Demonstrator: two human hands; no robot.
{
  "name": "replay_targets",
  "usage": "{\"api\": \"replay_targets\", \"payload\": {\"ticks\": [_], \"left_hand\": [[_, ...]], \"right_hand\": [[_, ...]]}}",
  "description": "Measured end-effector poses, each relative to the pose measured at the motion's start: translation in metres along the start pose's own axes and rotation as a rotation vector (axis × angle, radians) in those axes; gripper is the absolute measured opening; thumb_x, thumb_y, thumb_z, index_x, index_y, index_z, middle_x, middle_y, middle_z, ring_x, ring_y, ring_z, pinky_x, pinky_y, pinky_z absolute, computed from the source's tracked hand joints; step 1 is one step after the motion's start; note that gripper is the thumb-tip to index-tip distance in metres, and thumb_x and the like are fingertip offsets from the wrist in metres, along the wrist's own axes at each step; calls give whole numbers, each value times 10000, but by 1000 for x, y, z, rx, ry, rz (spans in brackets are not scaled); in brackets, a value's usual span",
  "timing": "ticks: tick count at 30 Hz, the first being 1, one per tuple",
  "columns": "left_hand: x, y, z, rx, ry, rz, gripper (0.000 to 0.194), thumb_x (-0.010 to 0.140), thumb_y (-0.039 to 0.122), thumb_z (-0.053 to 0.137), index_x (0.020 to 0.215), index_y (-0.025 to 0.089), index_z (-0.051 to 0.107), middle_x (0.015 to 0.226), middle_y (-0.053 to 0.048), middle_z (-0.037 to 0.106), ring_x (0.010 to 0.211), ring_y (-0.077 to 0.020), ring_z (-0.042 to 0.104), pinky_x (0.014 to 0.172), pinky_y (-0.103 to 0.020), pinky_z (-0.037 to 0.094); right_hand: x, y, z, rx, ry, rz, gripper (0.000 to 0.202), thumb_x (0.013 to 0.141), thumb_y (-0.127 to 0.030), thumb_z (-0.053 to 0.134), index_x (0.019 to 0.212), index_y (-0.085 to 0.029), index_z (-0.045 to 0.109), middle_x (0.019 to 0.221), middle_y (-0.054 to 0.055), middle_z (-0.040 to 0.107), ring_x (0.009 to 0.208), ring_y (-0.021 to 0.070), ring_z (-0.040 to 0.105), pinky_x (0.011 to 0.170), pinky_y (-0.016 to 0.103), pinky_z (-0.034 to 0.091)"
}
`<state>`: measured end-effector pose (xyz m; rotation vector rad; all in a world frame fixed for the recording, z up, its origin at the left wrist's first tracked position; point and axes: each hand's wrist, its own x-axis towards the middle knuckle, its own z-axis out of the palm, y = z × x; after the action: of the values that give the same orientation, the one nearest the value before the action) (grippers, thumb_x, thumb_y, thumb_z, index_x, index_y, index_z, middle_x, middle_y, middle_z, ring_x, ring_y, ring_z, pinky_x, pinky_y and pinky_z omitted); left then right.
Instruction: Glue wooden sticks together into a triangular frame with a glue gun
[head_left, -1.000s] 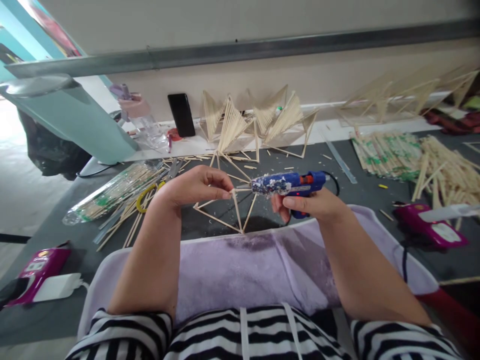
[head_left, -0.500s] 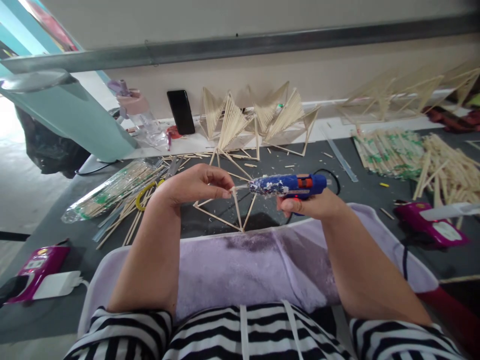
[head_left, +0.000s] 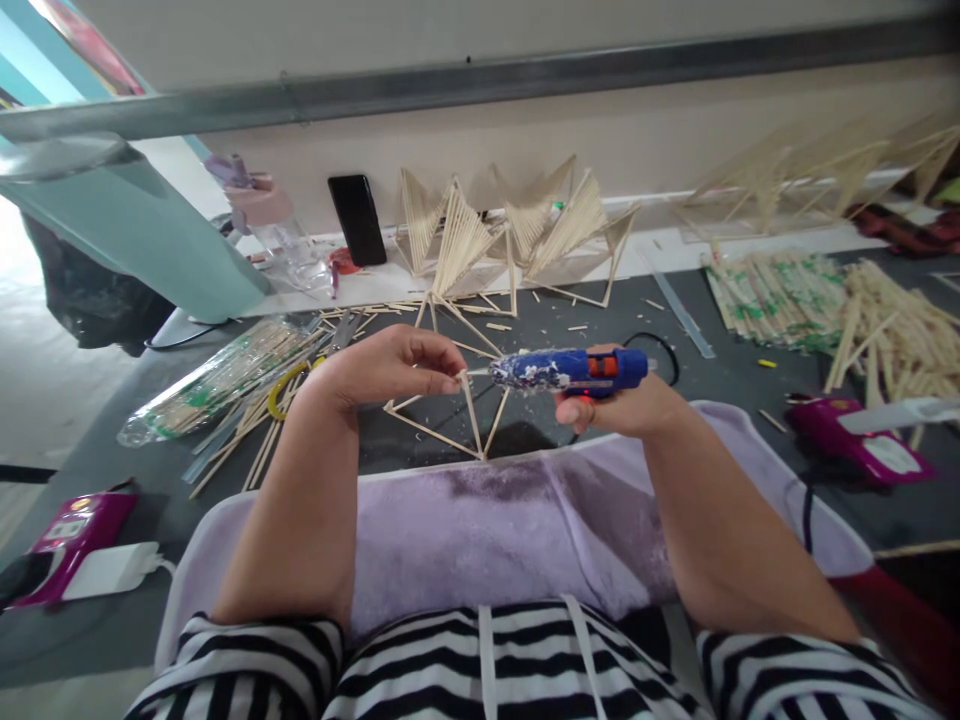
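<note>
My right hand (head_left: 611, 400) is wrapped round a blue hot glue gun (head_left: 570, 370) crusted with white glue, a red light showing near its grip. Its nozzle points left and meets the tip of the stick frame (head_left: 471, 415) by my left fingertips. My left hand (head_left: 420, 365) pinches the top corner of that frame, which is built from thin wooden sticks joined in triangles. The frame stands on the dark table, its near corner close to the purple cloth. My left fingers partly hide the joint.
Finished stick structures (head_left: 465, 240) stand at the back by a black phone (head_left: 358, 220). Bagged sticks (head_left: 217, 375) and yellow-handled scissors (head_left: 289, 388) lie left. Stick bundles (head_left: 776, 300) and loose sticks (head_left: 892, 330) lie right. A magenta power box (head_left: 855, 440) sits at right, another (head_left: 82, 535) at left.
The glue gun has shifted slightly left, its nozzle now at the corner pinched by my left hand. The whole view has moved a little; my left hand keeps its pinch.
</note>
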<state>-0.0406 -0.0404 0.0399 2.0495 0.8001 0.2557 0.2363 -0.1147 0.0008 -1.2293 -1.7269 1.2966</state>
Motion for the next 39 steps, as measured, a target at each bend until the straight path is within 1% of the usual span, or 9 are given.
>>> {"api": "replay_targets", "payload": {"ticks": [4, 8, 12, 17, 22, 29, 33, 36, 39], "left_hand": [[1, 0, 0, 16, 0, -7, 209, 794, 342, 685, 916, 174, 711, 836, -1, 695, 765, -112, 612, 712, -215, 476], [1, 0, 0, 9, -20, -14, 224, 802, 349, 677, 939, 175, 711, 833, -2, 693, 761, -112, 608, 699, -214, 471], [1, -1, 0, 20, -32, -13, 245, 809, 371, 669, 947, 174, 714, 859, -13, 700, 781, -123, 614, 715, -229, 476], [1, -1, 1, 16, -38, -15, 254, 811, 390, 668, 938, 175, 715, 847, -10, 694, 772, -124, 611, 713, -233, 478], [1, 1, 0, 29, -33, -20, 263, 818, 396, 657, 931, 165, 712, 845, -12, 693, 770, -123, 604, 709, -230, 470], [1, 2, 0, 57, -44, -11, 285, 829, 418, 630, 942, 171, 717, 855, -15, 697, 784, -130, 604, 714, -230, 466], [2, 2, 0, 55, -50, -14, 278, 828, 408, 630, 948, 172, 715, 863, -19, 696, 796, -134, 606, 729, -235, 470], [2, 2, 0, 53, -54, -18, 261, 830, 395, 629, 941, 174, 712, 842, -13, 685, 777, -126, 598, 714, -229, 463], [1, 2, 0, 57, -52, -28, 255, 827, 393, 631, 930, 174, 711, 800, -3, 667, 741, -116, 578, 684, -221, 449]], "right_hand": [[1, 0, 0, 1, 10, 2, 506, 500, -609, 839, 560, -205, 541, 462, -8, 531, 430, 129, 514, 395, 257, 434], [1, 3, -1, 22, 23, -20, 489, 522, -605, 832, 575, -205, 556, 478, -7, 542, 430, 124, 516, 390, 252, 441], [2, 4, -2, 26, 19, -6, 490, 518, -596, 836, 588, -200, 556, 483, -14, 526, 413, 121, 509, 373, 256, 426], [3, 3, -2, 69, -5, -18, 443, 585, -574, 816, 619, -212, 564, 508, -10, 530, 411, 110, 496, 373, 264, 425], [3, 3, -3, 92, -33, 3, 406, 621, -547, 806, 622, -213, 576, 528, -1, 555, 426, 105, 500, 388, 260, 442], [2, -1, -1, 97, -1, 14, 429, 569, -538, 825, 594, -194, 570, 497, -17, 538, 400, 102, 496, 374, 249, 437], [1, -3, -1, 70, -13, 19, 433, 567, -547, 820, 583, -198, 563, 490, -15, 542, 403, 105, 500, 374, 247, 439], [1, -3, -2, 51, -39, 22, 430, 565, -561, 812, 617, -207, 574, 489, -24, 537, 411, 112, 508, 376, 250, 439], [1, -2, -4, 44, -46, 28, 451, 550, -589, 810, 692, -211, 608, 504, -33, 541, 413, 118, 508, 381, 261, 440]]}}
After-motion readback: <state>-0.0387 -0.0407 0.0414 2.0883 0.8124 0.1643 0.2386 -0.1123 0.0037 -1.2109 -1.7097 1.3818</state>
